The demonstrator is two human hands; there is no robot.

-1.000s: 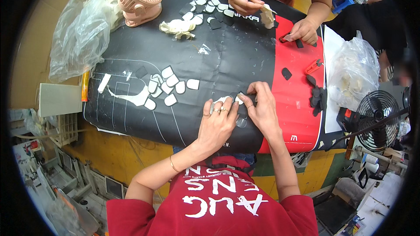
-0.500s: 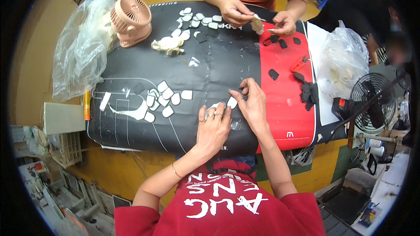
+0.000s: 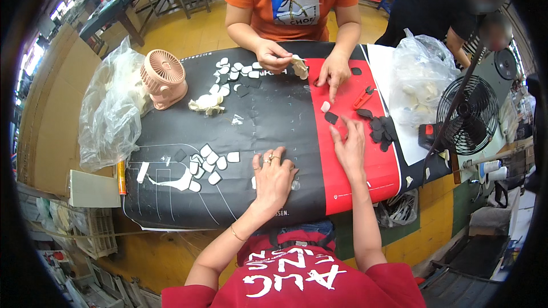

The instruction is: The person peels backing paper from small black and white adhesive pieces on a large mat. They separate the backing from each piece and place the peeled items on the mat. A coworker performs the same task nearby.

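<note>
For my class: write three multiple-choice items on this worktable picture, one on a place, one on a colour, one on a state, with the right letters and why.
1. Where does the pink fan stand?
A. far left of the mat
B. on the red strip
C. on the floor

2. What colour are the pieces by the right hand?
A. white
B. black
C. pink

3. How does the left hand lie?
A. raised
B. fisted round a tool
C. flat on the black mat

Answers: 1 A, it stands beside the clear bag. 2 B, the dark pieces lie on red. 3 C, its fingers are spread, palm down.
</note>
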